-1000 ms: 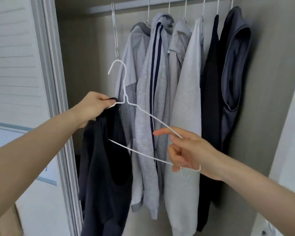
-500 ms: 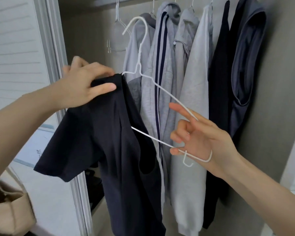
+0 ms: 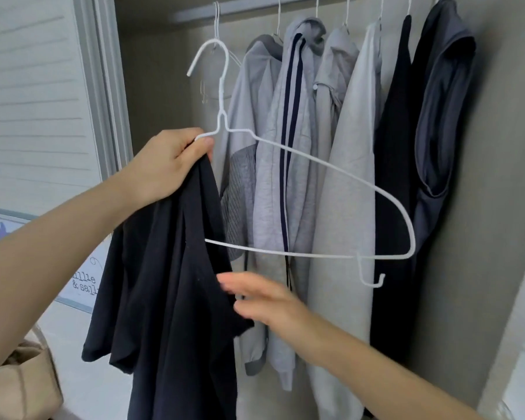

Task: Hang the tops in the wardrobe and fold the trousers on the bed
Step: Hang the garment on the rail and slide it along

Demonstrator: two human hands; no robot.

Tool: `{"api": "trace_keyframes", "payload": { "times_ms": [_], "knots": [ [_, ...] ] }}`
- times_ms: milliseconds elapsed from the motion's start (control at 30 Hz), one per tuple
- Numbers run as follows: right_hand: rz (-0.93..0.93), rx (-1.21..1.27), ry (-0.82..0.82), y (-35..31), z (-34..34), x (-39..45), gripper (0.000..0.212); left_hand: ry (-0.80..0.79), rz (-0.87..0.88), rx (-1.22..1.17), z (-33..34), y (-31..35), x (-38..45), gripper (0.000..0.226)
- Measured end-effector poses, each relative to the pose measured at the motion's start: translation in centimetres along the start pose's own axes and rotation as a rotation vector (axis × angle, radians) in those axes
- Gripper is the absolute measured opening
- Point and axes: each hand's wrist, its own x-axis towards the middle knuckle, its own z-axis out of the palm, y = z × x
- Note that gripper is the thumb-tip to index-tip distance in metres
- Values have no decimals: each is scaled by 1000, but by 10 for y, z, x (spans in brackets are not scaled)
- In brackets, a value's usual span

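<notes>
Top [image 3: 167, 286] and hanger [image 3: 331, 207] in left fingers [image 3: 194, 144]

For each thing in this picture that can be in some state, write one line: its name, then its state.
white hanger: off the rail, tilted, half inside the top
dark top: partly on the hanger
left hand: grips top and hanger
right hand: open, blurred, at the top
grey hoodies: hung on the rail

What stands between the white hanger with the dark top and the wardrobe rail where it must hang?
Nothing visible blocks it. The white hanger, gripped with the dark top by the left hand, has its hook below the rail, in the gap left of the grey tops. An empty hanger hangs there.
</notes>
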Motion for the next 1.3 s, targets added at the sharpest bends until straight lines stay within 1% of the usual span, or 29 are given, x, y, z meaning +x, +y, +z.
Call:
{"api": "trace_keyframes", "payload": {
  "times_ms": [67,100,133,200,233,267,300,333,400,500,567,667,733,800,833,900,967,1000,1067,1100,1133,1200,1233,1267,1300],
  "knots": [
    [-33,-525,45,6,7,0,52,-2,-17,20,-2,-3,0,37],
    [-61,-724,59,7,6,-2,53,-6,-21,28,-5,-7,-3,39],
    [-76,-879,50,8,4,-5,49,-7,-15,36,-8,-10,-6,41],
    [-134,-1174,63,10,-4,-12,36,9,16,68,-17,-21,-16,43],
    [-175,-1289,92,9,-10,-15,27,32,24,88,-23,-28,-22,44],
    [-202,-1340,130,8,-17,-18,19,52,17,114,-28,-36,-28,46],
    [-236,-1336,170,5,-27,-22,16,62,2,143,-32,-45,-35,47],
    [-283,-1306,203,1,-36,-25,17,58,-11,182,-35,-54,-41,49],
    [-353,-1261,215,-9,-54,-30,23,18,-27,272,-37,-67,-53,50],
    [-414,-1277,209,-22,-66,-30,36,-49,-33,353,-34,-74,-65,52],
    [-426,-1230,267,-29,-66,-25,33,-73,-32,355,-31,-70,-68,50],
    [-402,-1063,365,-38,-56,-8,25,-67,9,245,-18,-48,-66,41],
    [-408,-931,492,-43,-43,6,27,-32,36,126,-6,-29,-63,32],
    [-420,-814,620,-47,-34,17,31,-22,46,52,-1,-19,-64,27],
    [-442,-785,667,-49,-35,19,31,-26,36,30,-1,-19,-65,28],
    [-507,-772,726,-53,-41,16,28,-48,-30,-5,-7,-29,-72,37],
    [-576,-840,738,-58,-48,11,25,-59,-124,-54,-12,-42,-81,44],
    [-606,-920,716,-59,-50,8,24,-45,-158,-63,-12,-46,-85,43],
    [-672,-1067,610,-59,-50,4,24,27,-191,-26,-11,-53,-90,36],
    [-718,-1075,566,-61,-49,1,25,70,-201,-13,-11,-55,-92,34],
    [-776,-1024,549,-65,-47,-2,26,104,-210,-19,-11,-57,-92,32],
    [-870,-850,588,-77,-49,-5,28,142,-214,-58,-13,-58,-93,29],
    [-842,-816,628,-83,-52,-3,28,153,-208,-71,-13,-58,-93,27],
    [-736,-834,656,-89,-55,0,28,158,-199,-78,-13,-58,-93,26],
    [-576,-879,644,-92,-57,4,28,162,-190,-82,-14,-58,-92,25]
  ]
}}
